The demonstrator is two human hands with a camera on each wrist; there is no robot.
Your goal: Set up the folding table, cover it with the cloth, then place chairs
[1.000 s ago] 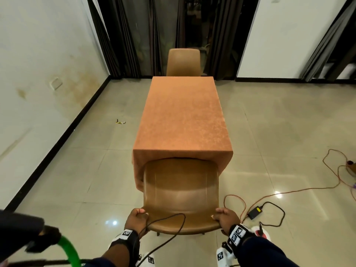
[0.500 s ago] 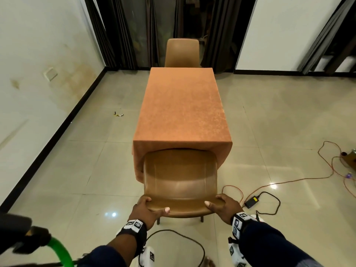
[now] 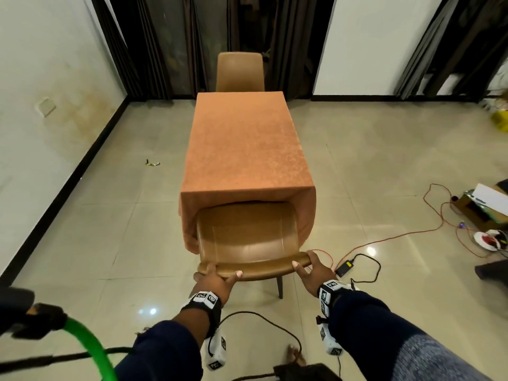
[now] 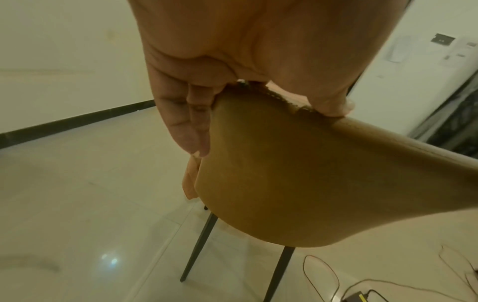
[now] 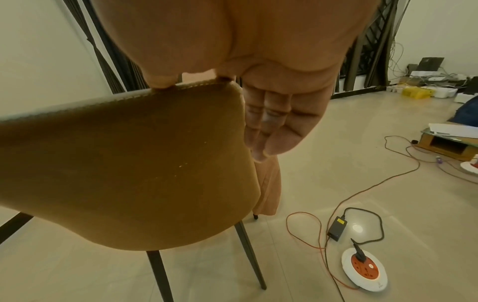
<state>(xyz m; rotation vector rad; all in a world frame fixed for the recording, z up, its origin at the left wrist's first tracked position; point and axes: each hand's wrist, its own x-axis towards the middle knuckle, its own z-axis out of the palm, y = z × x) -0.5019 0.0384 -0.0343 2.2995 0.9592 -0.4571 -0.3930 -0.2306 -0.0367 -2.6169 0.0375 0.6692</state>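
Note:
An orange cloth (image 3: 247, 149) covers the folding table in the middle of the room. One brown chair (image 3: 240, 71) stands at its far end. A second brown chair (image 3: 247, 237) is at the near end, its seat hidden under the hanging cloth. My left hand (image 3: 214, 276) grips the left top corner of its backrest, thumb over the top edge. My right hand (image 3: 308, 266) grips the right top corner the same way. In the wrist views the chair back (image 4: 297, 173) (image 5: 129, 163) fills the frame, with fingers (image 4: 186, 122) (image 5: 271, 122) lying down its side edges.
An orange cable (image 3: 384, 237), a black adapter (image 3: 347, 266) and a round socket block (image 5: 364, 271) lie on the tiles right of the chair. A cardboard box (image 3: 478, 207) sits far right. A black cable (image 3: 264, 320) loops by my feet. A white wall (image 3: 41, 133) runs along the left.
The near chair has slid forward, further under the cloth. Both hands moved from the backrest's lower sides up to its top corners.

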